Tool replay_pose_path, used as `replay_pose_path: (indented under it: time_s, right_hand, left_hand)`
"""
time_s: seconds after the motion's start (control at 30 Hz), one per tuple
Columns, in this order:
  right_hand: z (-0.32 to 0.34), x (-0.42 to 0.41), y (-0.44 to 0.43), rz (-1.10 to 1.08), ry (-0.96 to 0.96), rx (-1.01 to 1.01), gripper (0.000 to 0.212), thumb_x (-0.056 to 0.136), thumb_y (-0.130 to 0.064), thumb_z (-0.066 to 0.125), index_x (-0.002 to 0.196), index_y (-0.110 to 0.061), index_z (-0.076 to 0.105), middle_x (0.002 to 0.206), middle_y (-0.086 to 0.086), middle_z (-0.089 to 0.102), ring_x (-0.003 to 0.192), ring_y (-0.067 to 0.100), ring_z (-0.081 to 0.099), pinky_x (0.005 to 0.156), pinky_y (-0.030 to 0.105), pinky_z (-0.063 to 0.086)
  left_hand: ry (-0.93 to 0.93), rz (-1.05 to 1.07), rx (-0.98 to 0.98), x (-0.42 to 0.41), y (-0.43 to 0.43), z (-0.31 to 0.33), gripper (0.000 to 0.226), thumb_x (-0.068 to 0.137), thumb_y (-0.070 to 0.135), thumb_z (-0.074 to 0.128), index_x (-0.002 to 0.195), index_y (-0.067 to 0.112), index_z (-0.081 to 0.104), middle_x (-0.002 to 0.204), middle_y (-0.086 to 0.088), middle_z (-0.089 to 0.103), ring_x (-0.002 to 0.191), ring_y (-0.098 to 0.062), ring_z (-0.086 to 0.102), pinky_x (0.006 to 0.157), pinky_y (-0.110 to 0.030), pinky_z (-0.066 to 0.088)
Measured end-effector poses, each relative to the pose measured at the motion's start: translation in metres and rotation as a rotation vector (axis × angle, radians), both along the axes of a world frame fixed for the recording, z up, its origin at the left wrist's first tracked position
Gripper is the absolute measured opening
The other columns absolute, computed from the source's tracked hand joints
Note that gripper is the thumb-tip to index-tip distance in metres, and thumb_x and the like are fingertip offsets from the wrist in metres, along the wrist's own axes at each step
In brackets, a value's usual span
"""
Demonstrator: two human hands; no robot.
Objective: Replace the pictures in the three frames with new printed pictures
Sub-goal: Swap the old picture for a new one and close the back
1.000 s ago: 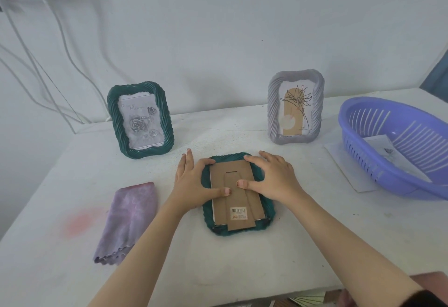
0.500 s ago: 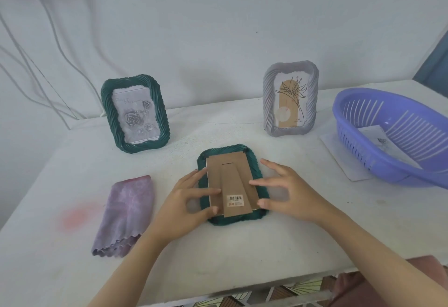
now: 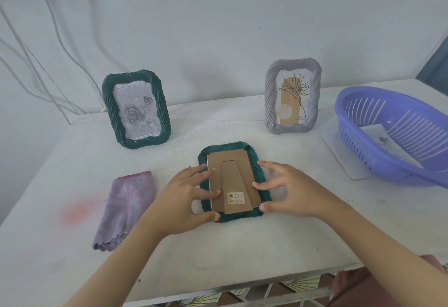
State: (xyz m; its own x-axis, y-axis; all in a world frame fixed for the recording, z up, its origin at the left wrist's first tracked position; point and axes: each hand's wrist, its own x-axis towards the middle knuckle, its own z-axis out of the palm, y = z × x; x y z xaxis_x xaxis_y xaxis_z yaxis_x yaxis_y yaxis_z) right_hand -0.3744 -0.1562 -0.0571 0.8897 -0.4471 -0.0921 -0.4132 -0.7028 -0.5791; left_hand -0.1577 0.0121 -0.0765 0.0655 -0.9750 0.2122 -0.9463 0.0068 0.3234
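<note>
Three frames are in view, and none can be counted as finished from what shows. At centre of the picture a dark green frame (image 3: 232,180) lies face down on the counter (image 3: 242,246), its cardboard backing (image 3: 232,180) with barcode sticker still seated in the rim, so its picture is hidden and, as I judge it, not yet swapped. The left hand (image 3: 184,200) rests over the frame's left edge with fingers (image 3: 206,170) spread and bent, tips on the backing and rim; the right hand (image 3: 291,193) sits at the right edge, fingers (image 3: 260,185) curled and parted, tips touching the backing's side and lower corner. Neither hand has closed round anything (they look set to pry the backing loose).

At upper left a second green frame (image 3: 135,109) stands upright with a grey rose print; at upper right a grey frame (image 3: 293,96) stands with a line-drawn plant print. Whether those are old or new I cannot tell. At right, a purple basket (image 3: 392,137) holds a printed sheet (image 3: 380,139), likely a replacement. A purple cloth (image 3: 126,209) lies at left.
</note>
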Motion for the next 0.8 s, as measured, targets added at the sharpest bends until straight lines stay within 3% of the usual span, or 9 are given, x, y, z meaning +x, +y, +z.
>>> replay_pose_path:
  time_s: [0.17, 0.3, 0.43, 0.53, 0.63, 0.73, 0.8]
  right_hand:
    - [0.001, -0.001, 0.001, 0.071, -0.006, -0.137, 0.047, 0.076, -0.049, 0.068, 0.120, -0.035, 0.060, 0.151, -0.016, 0.025, 0.135, 0.004, 0.025, 0.110, 0.026, 0.023]
    - [-0.009, -0.001, 0.004, 0.115, -0.081, -0.231, 0.043, 0.079, -0.048, 0.058, 0.113, -0.024, 0.067, 0.147, -0.006, 0.037, 0.129, 0.012, 0.038, 0.104, 0.037, 0.036]
    - [-0.019, 0.001, 0.009, 0.097, -0.154, -0.291, 0.041, 0.081, -0.042, 0.051, 0.108, -0.017, 0.069, 0.142, -0.003, 0.045, 0.122, 0.011, 0.041, 0.096, 0.034, 0.042]
    - [-0.026, -0.004, 0.011, 0.035, -0.211, -0.223, 0.036, 0.084, -0.039, 0.057, 0.113, -0.022, 0.067, 0.145, -0.010, 0.038, 0.127, 0.003, 0.033, 0.103, 0.024, 0.031]
    - [-0.032, -0.010, 0.011, -0.040, -0.251, -0.078, 0.034, 0.085, -0.040, 0.061, 0.119, -0.036, 0.061, 0.144, -0.023, 0.029, 0.131, -0.008, 0.024, 0.106, 0.013, 0.017]
    - [-0.035, -0.010, 0.011, -0.073, -0.259, -0.030, 0.034, 0.083, -0.039, 0.064, 0.117, -0.043, 0.060, 0.144, -0.027, 0.027, 0.132, -0.013, 0.020, 0.105, 0.007, 0.013]
    - [-0.036, -0.010, 0.011, -0.079, -0.259, -0.018, 0.033, 0.083, -0.039, 0.065, 0.116, -0.044, 0.060, 0.144, -0.027, 0.027, 0.132, -0.013, 0.020, 0.106, 0.010, 0.014]
  left_hand:
    - [-0.098, -0.076, -0.060, -0.007, -0.001, 0.003, 0.036, 0.069, 0.051, 0.061, 0.088, 0.023, 0.074, 0.115, 0.008, 0.065, 0.115, -0.013, 0.052, 0.097, -0.027, 0.039]
    - [-0.119, -0.103, -0.072, -0.011, -0.003, 0.001, 0.033, 0.067, 0.043, 0.061, 0.082, 0.017, 0.074, 0.098, 0.009, 0.069, 0.101, -0.011, 0.057, 0.091, -0.019, 0.036]
    - [-0.137, -0.089, -0.037, -0.014, -0.003, 0.001, 0.033, 0.067, 0.042, 0.059, 0.082, 0.016, 0.074, 0.096, 0.008, 0.070, 0.096, -0.011, 0.060, 0.089, -0.018, 0.037]
    - [-0.083, -0.079, -0.021, -0.010, 0.000, 0.000, 0.036, 0.070, 0.046, 0.060, 0.090, 0.019, 0.074, 0.103, 0.010, 0.068, 0.101, -0.008, 0.056, 0.092, -0.017, 0.033]
    - [-0.054, -0.083, -0.007, -0.002, 0.000, 0.003, 0.044, 0.071, 0.057, 0.060, 0.097, 0.024, 0.072, 0.108, 0.015, 0.067, 0.106, -0.004, 0.051, 0.093, -0.020, 0.034]
    - [-0.069, -0.105, 0.013, 0.000, -0.004, 0.005, 0.045, 0.071, 0.057, 0.058, 0.096, 0.023, 0.073, 0.107, 0.013, 0.068, 0.102, -0.006, 0.056, 0.091, -0.026, 0.039]
    - [-0.085, -0.120, 0.009, -0.001, -0.005, 0.006, 0.044, 0.071, 0.055, 0.059, 0.096, 0.022, 0.073, 0.106, 0.012, 0.069, 0.098, -0.008, 0.060, 0.088, -0.024, 0.041]
